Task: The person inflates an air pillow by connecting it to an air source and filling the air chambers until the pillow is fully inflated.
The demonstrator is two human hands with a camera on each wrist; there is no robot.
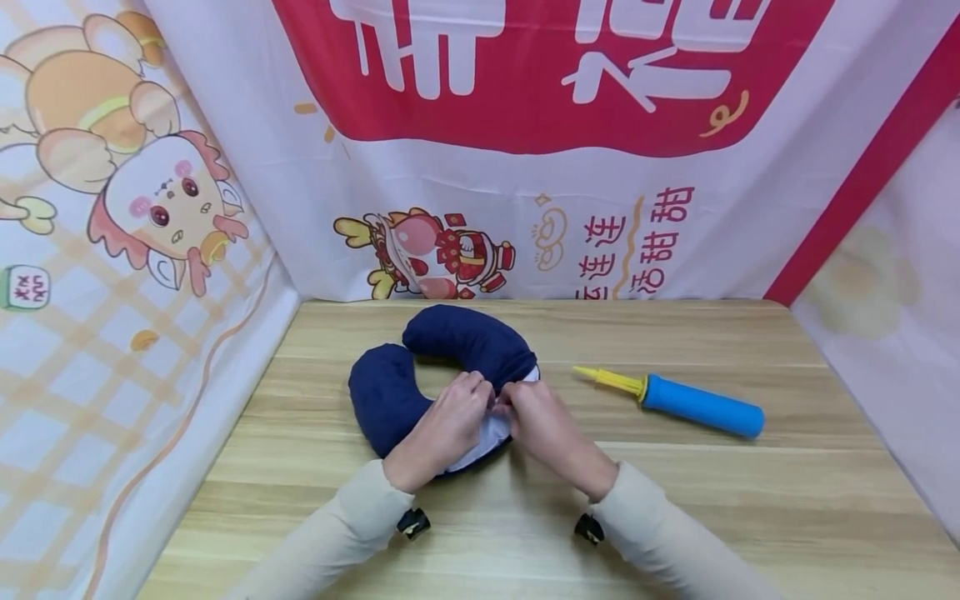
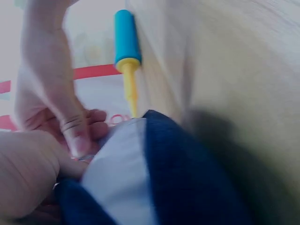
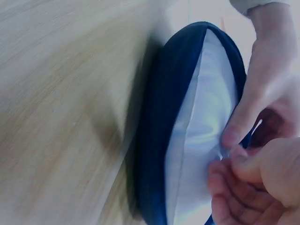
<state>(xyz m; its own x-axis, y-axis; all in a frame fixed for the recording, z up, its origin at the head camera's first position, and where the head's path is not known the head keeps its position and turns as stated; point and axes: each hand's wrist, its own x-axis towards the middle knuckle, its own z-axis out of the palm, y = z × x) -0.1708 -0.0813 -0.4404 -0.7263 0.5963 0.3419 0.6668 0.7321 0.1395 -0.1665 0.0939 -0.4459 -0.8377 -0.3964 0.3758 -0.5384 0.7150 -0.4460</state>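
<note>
A navy U-shaped neck pillow [image 1: 381,392] lies on the table, its cover parted along the outer curve. Through that gap shows a smooth white inner cushion [image 3: 213,101]. My left hand [image 1: 457,410] grips the pillow at the opening's edge, thumb against the white material. Right beside it, the thumb and fingers of my right hand [image 1: 542,417] pinch a small clear, shiny bit at the surface of the inner cushion. The two hands' fingertips meet there and hide most of that small piece.
To the right on the wooden table [image 1: 750,508] lies a blue hand pump [image 1: 701,406] with a yellow nozzle [image 1: 611,379] pointing toward the pillow. Printed cloth [image 1: 285,208] hangs behind the table and along both sides.
</note>
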